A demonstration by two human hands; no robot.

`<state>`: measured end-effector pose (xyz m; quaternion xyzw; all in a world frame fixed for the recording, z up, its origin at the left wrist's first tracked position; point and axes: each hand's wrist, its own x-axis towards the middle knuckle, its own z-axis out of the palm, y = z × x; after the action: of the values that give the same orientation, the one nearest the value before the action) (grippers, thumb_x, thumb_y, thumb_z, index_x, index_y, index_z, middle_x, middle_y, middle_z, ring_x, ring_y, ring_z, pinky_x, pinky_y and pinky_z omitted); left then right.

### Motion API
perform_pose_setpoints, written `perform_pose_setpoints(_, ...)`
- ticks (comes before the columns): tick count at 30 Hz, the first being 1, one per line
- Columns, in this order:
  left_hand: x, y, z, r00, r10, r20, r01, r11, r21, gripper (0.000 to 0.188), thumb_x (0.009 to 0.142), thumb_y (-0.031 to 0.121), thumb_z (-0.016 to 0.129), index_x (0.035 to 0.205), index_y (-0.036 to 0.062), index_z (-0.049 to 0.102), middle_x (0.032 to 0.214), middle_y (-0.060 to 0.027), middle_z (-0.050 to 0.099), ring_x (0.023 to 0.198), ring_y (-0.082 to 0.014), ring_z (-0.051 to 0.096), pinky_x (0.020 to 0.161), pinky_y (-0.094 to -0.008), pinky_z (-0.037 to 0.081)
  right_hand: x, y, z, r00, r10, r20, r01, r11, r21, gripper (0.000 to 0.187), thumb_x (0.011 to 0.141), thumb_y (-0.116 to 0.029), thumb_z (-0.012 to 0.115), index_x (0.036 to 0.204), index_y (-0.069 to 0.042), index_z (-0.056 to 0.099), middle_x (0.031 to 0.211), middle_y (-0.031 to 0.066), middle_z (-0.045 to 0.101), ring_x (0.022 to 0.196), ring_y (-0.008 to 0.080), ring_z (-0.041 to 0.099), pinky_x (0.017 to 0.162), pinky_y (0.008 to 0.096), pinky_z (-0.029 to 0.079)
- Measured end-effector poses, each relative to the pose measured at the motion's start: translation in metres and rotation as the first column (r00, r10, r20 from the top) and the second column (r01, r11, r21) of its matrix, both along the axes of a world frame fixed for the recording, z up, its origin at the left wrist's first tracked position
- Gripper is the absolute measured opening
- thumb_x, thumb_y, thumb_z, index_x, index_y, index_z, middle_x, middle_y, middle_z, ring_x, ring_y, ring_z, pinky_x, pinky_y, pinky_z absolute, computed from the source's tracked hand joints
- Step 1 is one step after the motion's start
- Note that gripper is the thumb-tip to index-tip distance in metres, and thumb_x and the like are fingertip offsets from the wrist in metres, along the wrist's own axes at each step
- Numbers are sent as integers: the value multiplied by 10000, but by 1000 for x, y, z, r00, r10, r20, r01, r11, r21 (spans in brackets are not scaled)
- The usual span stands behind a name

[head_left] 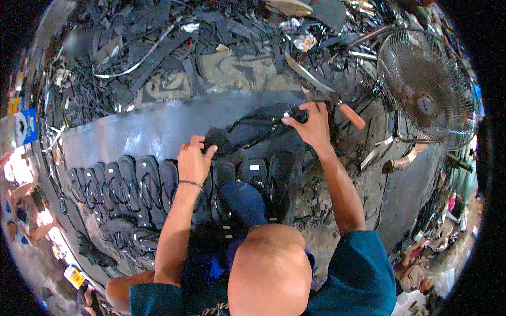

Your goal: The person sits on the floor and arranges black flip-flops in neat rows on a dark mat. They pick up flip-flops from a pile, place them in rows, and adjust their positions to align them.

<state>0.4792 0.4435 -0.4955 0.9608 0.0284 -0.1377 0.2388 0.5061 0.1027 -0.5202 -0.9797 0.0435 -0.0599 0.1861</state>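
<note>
A black flip-flop (255,126) with thin glossy straps lies lengthwise between my hands over a grey slab. My left hand (194,160), a dark band at its wrist, has its fingers bent round the edge of the rounded left end. At the other end, my right hand (314,125) grips the sole between thumb and fingers, beside a small white tag. Just beyond my right hand lies a knife (319,87) with a curved blade and a wooden handle (351,116). Shadow and dark material hide the exact finger contact.
Several black flip-flops (147,179) stand in a row along the near side of the slab (105,134). Piles of black strips and scraps (126,47) cover the far side. A wire-caged fan (426,89) stands at the right. More dark sandals (118,229) lie at the near left.
</note>
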Motion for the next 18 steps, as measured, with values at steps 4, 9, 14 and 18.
perform_pose_setpoints(4, -14, 7, 36, 976, 155, 154, -140, 985, -101, 323, 845, 221, 768, 1080, 22, 669, 1009, -139, 655, 910, -312, 651, 826, -412, 527, -7, -38, -43, 931, -266, -251, 363, 592, 720, 448, 883, -393, 754, 1123, -18, 698, 1082, 125, 712, 940, 219, 651, 873, 347, 504)
perform_pose_setpoints(9, -50, 73, 48, 931, 304, 202, -301, 952, -48, 280, 887, 250, 712, 1071, 41, 687, 1062, -151, 673, 997, -347, 636, 890, -430, 514, 5, -13, 29, 866, 51, -498, 292, 758, 584, 401, 954, -262, 665, 1249, 11, 662, 1164, 39, 682, 1078, 151, 573, 986, 287, 406)
perform_pose_setpoints(14, -92, 169, 69, 859, 350, 374, -451, 863, 227, 276, 871, 163, 681, 1132, 78, 654, 1083, -166, 633, 1049, -381, 583, 933, -460, 481, -24, -26, 17, 898, 62, -435, 256, 732, 632, 390, 986, -220, 633, 1285, 28, 600, 1232, 58, 632, 1101, 172, 557, 982, 312, 408)
perform_pose_setpoints(18, -152, 281, 30, 862, 349, 368, -507, 619, 599, 463, 764, 142, 737, 1200, 49, 613, 1150, -203, 628, 1134, -392, 564, 1017, -464, 444, -30, -65, -6, 842, 122, -526, 295, 713, 637, 396, 967, -160, 638, 1311, 26, 572, 1214, 66, 629, 1097, 176, 554, 996, 307, 392)
